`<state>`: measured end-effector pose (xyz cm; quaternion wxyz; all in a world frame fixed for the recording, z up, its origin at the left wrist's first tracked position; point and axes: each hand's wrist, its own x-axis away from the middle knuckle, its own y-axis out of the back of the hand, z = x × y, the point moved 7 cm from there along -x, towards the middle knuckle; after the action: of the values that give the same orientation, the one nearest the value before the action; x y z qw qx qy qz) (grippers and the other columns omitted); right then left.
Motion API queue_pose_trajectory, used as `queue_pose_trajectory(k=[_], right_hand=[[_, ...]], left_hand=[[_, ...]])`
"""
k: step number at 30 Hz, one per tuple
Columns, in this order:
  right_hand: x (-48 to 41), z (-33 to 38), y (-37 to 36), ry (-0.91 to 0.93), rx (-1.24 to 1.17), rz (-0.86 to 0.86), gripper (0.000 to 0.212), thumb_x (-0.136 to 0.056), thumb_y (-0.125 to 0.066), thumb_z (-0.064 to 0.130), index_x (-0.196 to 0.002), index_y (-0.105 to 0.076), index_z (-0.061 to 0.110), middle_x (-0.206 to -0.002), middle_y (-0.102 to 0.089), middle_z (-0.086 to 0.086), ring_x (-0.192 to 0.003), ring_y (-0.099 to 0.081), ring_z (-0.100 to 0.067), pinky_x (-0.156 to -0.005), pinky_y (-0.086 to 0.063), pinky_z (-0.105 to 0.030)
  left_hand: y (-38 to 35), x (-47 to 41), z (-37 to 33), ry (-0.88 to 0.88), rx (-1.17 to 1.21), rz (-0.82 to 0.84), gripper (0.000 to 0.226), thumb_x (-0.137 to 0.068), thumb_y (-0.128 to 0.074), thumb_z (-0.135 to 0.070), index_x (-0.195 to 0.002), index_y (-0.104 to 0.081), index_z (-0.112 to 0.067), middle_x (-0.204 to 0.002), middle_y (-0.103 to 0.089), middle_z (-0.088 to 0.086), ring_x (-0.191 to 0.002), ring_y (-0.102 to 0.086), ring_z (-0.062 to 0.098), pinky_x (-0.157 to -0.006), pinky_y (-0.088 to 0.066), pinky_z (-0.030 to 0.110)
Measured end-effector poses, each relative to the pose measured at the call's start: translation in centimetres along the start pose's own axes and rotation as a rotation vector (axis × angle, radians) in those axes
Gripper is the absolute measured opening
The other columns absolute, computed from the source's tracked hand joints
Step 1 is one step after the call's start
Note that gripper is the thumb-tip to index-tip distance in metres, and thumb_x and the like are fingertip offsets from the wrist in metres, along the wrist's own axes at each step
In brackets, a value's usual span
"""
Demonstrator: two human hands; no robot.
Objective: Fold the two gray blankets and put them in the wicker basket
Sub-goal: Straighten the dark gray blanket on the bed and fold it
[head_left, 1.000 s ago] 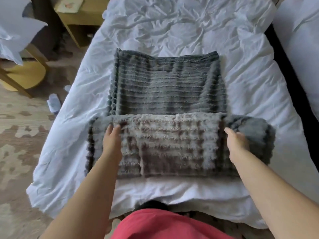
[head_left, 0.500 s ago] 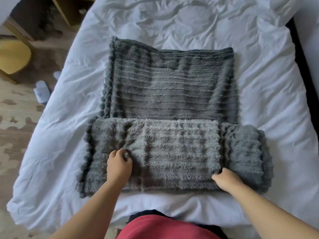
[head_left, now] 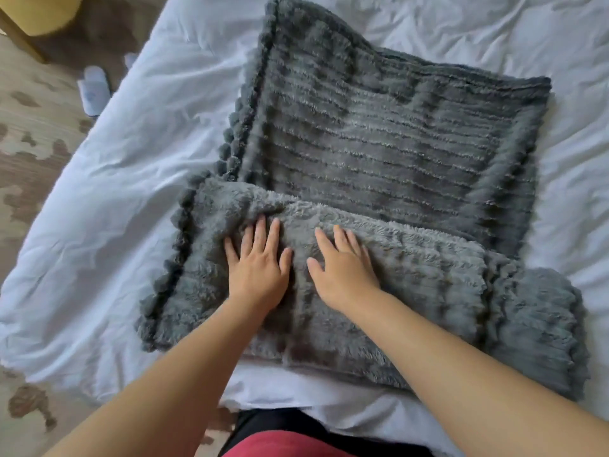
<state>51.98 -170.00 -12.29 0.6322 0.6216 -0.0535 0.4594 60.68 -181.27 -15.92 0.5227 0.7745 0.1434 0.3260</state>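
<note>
A gray ribbed blanket (head_left: 389,133) with a pom-pom edge lies spread on the white bed (head_left: 125,179). Its near part is folded over into a thick fluffy band (head_left: 428,291) across the front. My left hand (head_left: 258,268) lies flat on that band with fingers spread and straight. My right hand (head_left: 342,272) presses flat beside it, a little to the right, with its fingers straight too. Only one blanket is plainly told apart. No wicker basket is in view.
The bed's left edge drops to a patterned carpet (head_left: 29,133). White slippers (head_left: 94,89) lie on the floor by the bed. A yellow wooden chair (head_left: 36,14) stands at the top left. White sheet surrounds the blanket on all sides.
Both hands let go of the folded band's near edge, moved toward its middle and now lie flat on top of it. The view has tilted and drawn closer.
</note>
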Motion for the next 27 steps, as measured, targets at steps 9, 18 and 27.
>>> queue_pose_trajectory(k=[9, 18, 27], right_hand=[[-3.0, -1.7, -6.4, 0.059, 0.262, -0.055, 0.064, -0.097, -0.014, 0.058, -0.150, 0.014, 0.037, -0.157, 0.025, 0.009, -0.144, 0.025, -0.016, -0.114, 0.017, -0.038], [2.6, -15.0, -4.3, -0.192, 0.137, -0.024, 0.062, -0.098, -0.008, 0.058, -0.148, 0.018, 0.035, -0.156, 0.027, 0.010, -0.145, 0.024, -0.017, -0.115, 0.015, -0.038], [7.4, -28.8, -3.9, -0.219, 0.001, -0.152, 0.057, -0.099, -0.007, 0.052, -0.152, 0.008, 0.034, -0.160, 0.015, 0.011, -0.147, 0.016, -0.015, -0.118, 0.010, -0.038]], left_hand=[[-5.0, -1.2, 4.8, -0.015, -0.072, -0.042, 0.063, -0.096, -0.015, -0.052, -0.153, -0.005, -0.028, -0.161, -0.005, -0.005, -0.147, -0.004, 0.014, -0.111, 0.013, 0.039], [-3.4, -1.3, 0.2, 0.267, -0.138, 0.157, 0.061, -0.097, -0.026, -0.034, -0.153, -0.006, -0.019, -0.161, 0.000, 0.003, -0.147, 0.001, 0.024, -0.115, -0.001, 0.055], [-8.2, 8.0, -21.9, -0.076, -0.029, 0.186, 0.060, -0.097, -0.027, -0.043, -0.152, -0.006, -0.030, -0.160, 0.008, 0.012, -0.147, 0.008, 0.031, -0.115, 0.004, 0.053]])
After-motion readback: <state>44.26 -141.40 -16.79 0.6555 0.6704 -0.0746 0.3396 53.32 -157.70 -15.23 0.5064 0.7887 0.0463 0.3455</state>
